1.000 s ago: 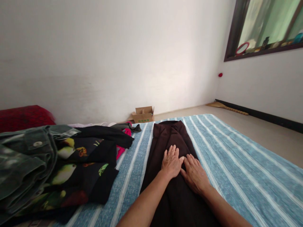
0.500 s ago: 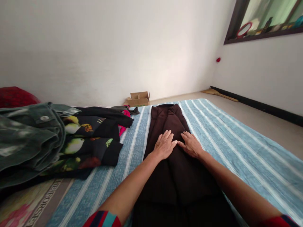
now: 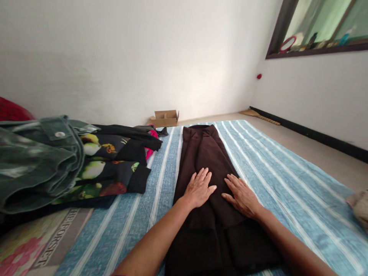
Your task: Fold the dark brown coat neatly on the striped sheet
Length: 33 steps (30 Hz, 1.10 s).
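Observation:
A dark brown garment [image 3: 202,147], probably a skirt or trousers, lies lengthwise on a blue striped sheet [image 3: 258,161], its gathered waistband at the far end. Flat on the cloth's left half rests my left hand [image 3: 199,188], fingers stretched out and thumb pointing right. My right hand [image 3: 240,194] presses on the right half, also flat with fingers extended. A gap of bare brown cloth separates the two thumbs. Neither hand grips anything. Folds run along the garment's middle, and its near end widens toward the bottom of the view.
To the left is a pile with green denim [image 3: 34,161] and a fruit-printed black garment [image 3: 115,176]. Lettered, flower-patterned fabric [image 3: 46,245] shows below it. A cardboard box [image 3: 165,119] stands by the wall. A window [image 3: 319,28] is at upper right, a beige bundle [image 3: 359,209] at the right edge.
Both hands have slid nearer along the brown garment and moved apart, so the thumbs no longer meet. The camera view has shifted slightly, bringing the beige bundle into sight.

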### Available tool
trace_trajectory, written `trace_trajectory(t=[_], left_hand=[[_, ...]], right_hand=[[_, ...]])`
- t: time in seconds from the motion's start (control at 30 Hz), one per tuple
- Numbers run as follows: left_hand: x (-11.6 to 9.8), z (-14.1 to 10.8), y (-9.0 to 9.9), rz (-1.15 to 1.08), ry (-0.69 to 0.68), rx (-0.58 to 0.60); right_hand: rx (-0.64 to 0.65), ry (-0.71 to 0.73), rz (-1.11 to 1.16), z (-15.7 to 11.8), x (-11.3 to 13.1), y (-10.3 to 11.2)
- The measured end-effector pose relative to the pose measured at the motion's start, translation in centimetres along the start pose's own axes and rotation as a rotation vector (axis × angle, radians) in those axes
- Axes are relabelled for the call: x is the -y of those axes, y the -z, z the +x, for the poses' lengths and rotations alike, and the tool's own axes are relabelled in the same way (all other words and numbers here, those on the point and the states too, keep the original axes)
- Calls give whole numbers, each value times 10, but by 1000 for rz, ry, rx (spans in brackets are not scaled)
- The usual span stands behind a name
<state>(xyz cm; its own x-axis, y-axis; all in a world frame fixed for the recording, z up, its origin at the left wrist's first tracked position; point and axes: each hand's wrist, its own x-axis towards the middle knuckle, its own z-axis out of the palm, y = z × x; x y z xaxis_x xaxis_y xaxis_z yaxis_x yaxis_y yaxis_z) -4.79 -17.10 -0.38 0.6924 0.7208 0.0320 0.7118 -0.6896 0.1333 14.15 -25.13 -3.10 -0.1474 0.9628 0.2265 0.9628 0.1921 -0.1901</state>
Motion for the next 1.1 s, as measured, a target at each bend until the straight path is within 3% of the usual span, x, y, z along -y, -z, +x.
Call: trace_trajectory(t=[0.43, 0.87, 0.97, 1.1], left_hand=[[-8, -18, 2, -61, 28, 29], [-15, -25, 2, -100, 31, -59], [-13, -36, 9, -185, 0, -91], [-10, -68, 21, -277, -78, -177]], right_hand=[[-2, -12, -1, -1, -3, -5], [35, -23, -17, 0, -4, 0], [27, -24, -6, -1, -4, 1], [26, -17, 3, -1, -3, 3]])
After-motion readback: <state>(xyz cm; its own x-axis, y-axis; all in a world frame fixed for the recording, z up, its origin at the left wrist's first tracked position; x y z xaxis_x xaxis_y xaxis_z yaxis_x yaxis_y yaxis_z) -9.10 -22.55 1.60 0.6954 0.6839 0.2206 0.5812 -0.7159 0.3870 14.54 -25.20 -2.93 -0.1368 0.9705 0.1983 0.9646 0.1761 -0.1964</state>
